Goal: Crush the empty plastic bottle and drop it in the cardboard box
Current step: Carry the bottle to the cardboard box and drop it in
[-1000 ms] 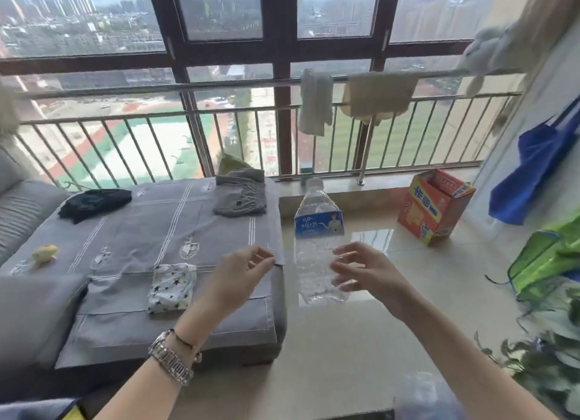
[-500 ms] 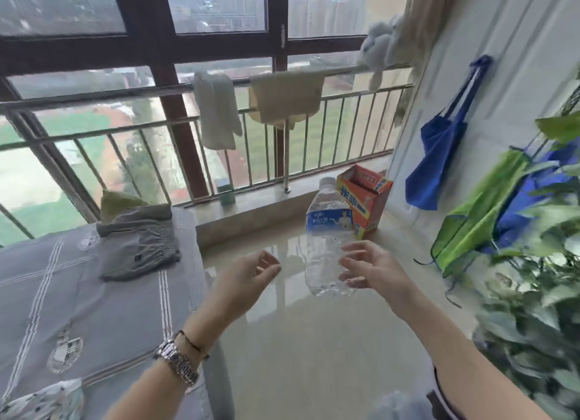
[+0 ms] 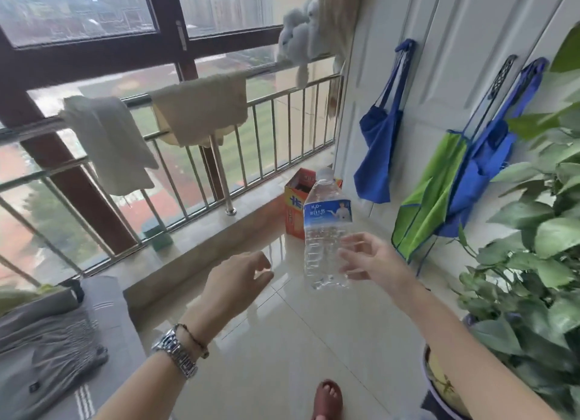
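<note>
The clear plastic water bottle [image 3: 326,231] stands upright in mid-air, cap on, uncrushed, blue label up top. The right hand [image 3: 373,262] pinches its lower body from three o'clock, fingers loosely curled around it. At nine o'clock the left hand [image 3: 235,278] hovers half open, gripping nothing, a metal watch [image 3: 175,352] on its wrist. Behind, at twelve o'clock, the orange cardboard box [image 3: 296,209] sits open on the tiled floor [image 3: 298,341] beside the railing [image 3: 251,131].

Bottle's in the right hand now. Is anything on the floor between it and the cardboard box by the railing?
Nothing visible. The plastic bottle, upright in the right hand, overlaps the cardboard box in view, and the tiled floor shows bare up to it. The left hand is open, apart from the bottle.
</note>
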